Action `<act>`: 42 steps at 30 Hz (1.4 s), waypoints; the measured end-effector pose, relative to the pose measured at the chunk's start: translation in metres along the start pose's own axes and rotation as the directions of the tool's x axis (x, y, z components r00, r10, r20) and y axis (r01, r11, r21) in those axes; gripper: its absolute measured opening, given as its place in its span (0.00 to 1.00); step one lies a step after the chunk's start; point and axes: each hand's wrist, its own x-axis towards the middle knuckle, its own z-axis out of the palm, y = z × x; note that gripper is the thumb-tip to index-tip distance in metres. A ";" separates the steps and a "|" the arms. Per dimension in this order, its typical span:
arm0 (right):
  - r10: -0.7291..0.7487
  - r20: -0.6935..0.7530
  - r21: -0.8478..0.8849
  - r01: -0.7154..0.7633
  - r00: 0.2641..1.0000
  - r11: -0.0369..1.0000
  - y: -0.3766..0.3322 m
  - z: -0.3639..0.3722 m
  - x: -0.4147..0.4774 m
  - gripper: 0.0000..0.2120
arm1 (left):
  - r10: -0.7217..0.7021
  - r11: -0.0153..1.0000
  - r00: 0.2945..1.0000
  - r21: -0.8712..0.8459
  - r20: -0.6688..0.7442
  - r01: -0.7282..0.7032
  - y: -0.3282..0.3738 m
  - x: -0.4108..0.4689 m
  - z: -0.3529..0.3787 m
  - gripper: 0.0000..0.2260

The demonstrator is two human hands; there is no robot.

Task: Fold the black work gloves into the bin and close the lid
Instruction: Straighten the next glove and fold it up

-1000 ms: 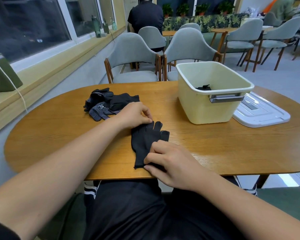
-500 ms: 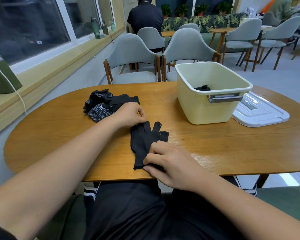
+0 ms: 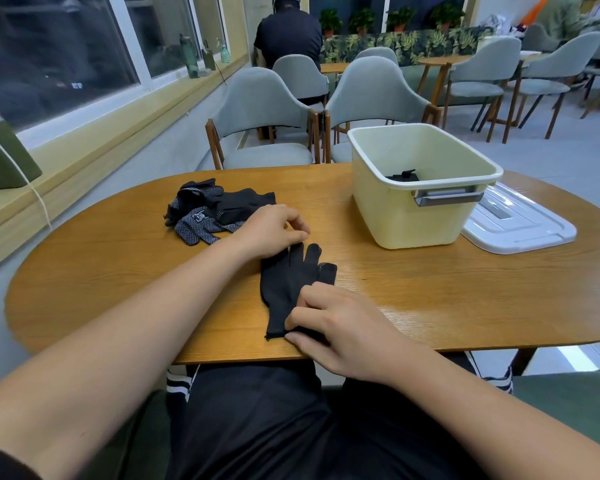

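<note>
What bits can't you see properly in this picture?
Head view only.
- Bin floor: near wall hides most; a dark scrap shows.
- Flat glove cuff: right hand covers part.
- Left hand grip: curled fingers hide it.
- Lid: bin hides its left edge.
- Glove pile: too tangled to count.

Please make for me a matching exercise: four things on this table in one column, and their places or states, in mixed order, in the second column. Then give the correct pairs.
Column one
1. flat glove
2. pile of gloves
3. bin
4. lid

Column two
A. lies flat on the table, right of the bin
B. at the near table edge
C. far left part of the table
D. stands open, a black item inside

Pairs: 1-B, 2-C, 3-D, 4-A
</note>
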 end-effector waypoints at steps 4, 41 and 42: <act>0.001 0.005 -0.006 -0.001 1.000 1.000 -0.001 0.000 0.000 0.08 | 0.026 0.999 0.994 0.019 0.103 -0.028 0.011 0.000 -0.003 0.04; 0.026 0.019 -0.010 -0.026 0.999 1.000 -0.001 0.000 -0.001 0.10 | 0.122 0.974 0.964 0.160 0.235 -0.162 0.046 -0.009 -0.001 0.06; 0.028 0.017 -0.008 -0.027 0.999 1.000 -0.001 0.000 -0.002 0.11 | 0.126 0.971 0.963 0.170 0.239 -0.169 0.046 -0.009 0.001 0.05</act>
